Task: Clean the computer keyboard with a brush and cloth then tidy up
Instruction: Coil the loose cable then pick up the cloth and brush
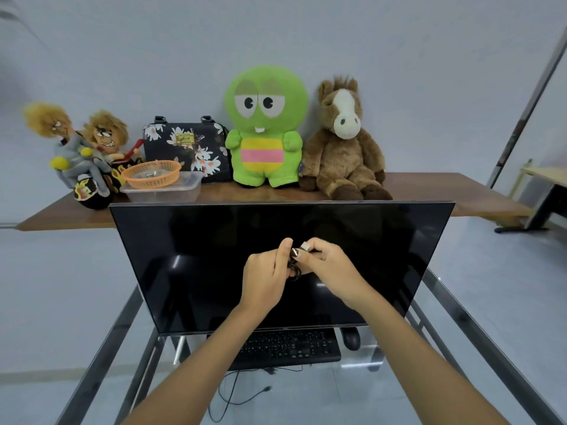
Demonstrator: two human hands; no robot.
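Observation:
A black keyboard [288, 348] lies on the glass desk [306, 394] just under the dark monitor [199, 256]; my forearms hide its left end. Both hands are raised in front of the screen and meet there. My left hand [265, 277] pinches a small coil of black cable [295, 271]. My right hand [329, 265] holds the same cable by its silver plug end. No brush or cloth is in view.
A black mouse [351, 337] sits right of the keyboard. A loose black wire [233, 394] trails under the glass. Behind, a wooden table [460, 191] carries plush toys, a floral bag [187, 148], an orange basket [152, 173] and a clear container [162, 191].

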